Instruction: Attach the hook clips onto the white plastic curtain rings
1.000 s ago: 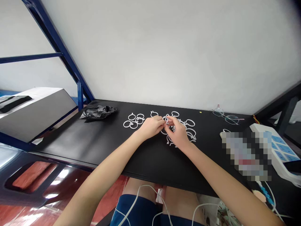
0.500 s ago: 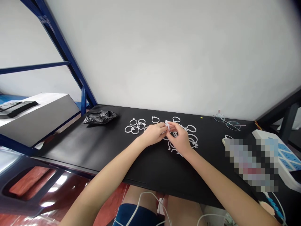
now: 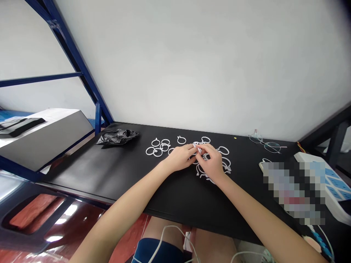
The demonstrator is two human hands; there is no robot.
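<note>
My left hand (image 3: 181, 157) and my right hand (image 3: 211, 161) meet over the black table, fingertips together. Between them they pinch a small white plastic ring (image 3: 198, 149), which looks like a curtain ring; the fingers cover most of it. Under and around my right hand lies a loose pile of similar white rings (image 3: 226, 163), some with small tabs. To the left of my left hand, several more rings (image 3: 157, 152) lie in a cluster, and a single ring (image 3: 181, 140) rests just behind it.
A crumpled black plastic bag (image 3: 117, 137) sits at the table's back left. Eyeglasses (image 3: 272, 147) lie at the back right. Nearer on the right are a blurred-out phone-like object (image 3: 292, 191) and a white-and-blue power strip (image 3: 333, 186). A pale wall (image 3: 192, 73) rises behind the table (image 3: 115, 175).
My right hand's fingers have closed in further around the ring, which has tipped and shows less. My left hand has stayed nearly in place.
</note>
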